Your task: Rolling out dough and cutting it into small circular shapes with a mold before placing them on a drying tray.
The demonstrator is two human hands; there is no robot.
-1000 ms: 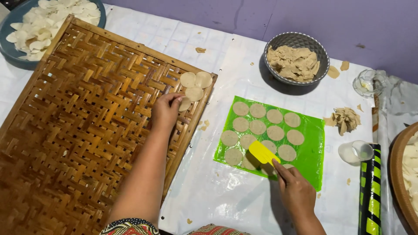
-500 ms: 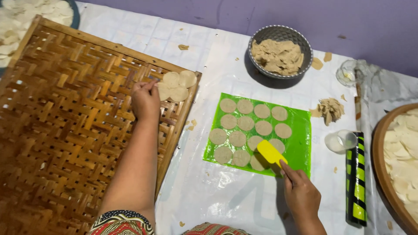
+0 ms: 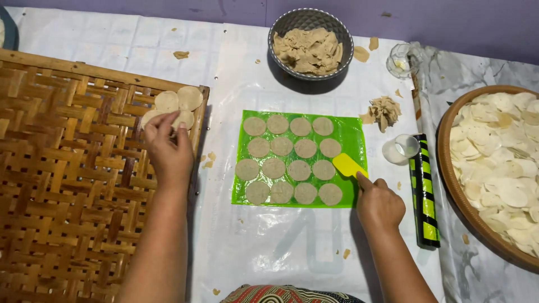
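While my left hand (image 3: pixel 168 151) lies on the corner of the woven bamboo tray (image 3: pixel 67 185), its fingers are spread flat over a small cluster of pale dough rounds (image 3: pixel 178 104), pressing on the nearest one rather than closing round it, so that grip is open and touching. These rounds sit overlapping near the tray's rim, I judge because the open weave lets air reach them from below. My right hand (image 3: pixel 380 205) is closed in a firm grip on the handle of a yellow spatula (image 3: pixel 348 166), whose blade rests on the right edge of the green sheet (image 3: pixel 353 132), low and slanted as if to slide beneath a round. On that sheet twelve more cut dough discs (image 3: pixel 289 168) lie in neat rows, apart from one another.

Beyond the sheet stands a metal bowl (image 3: pixel 310 17) of dough scraps. To the right lie a torn lump of dough (image 3: pixel 384 109), a small clear cup (image 3: pixel 400 148), a striped green-and-black roller (image 3: pixel 425 191) and a round basket (image 3: pixel 449 168) full of pale chips. Crumbs dot the white worktop (image 3: pixel 252 247). The roller and cup lie just beside my right wrist.
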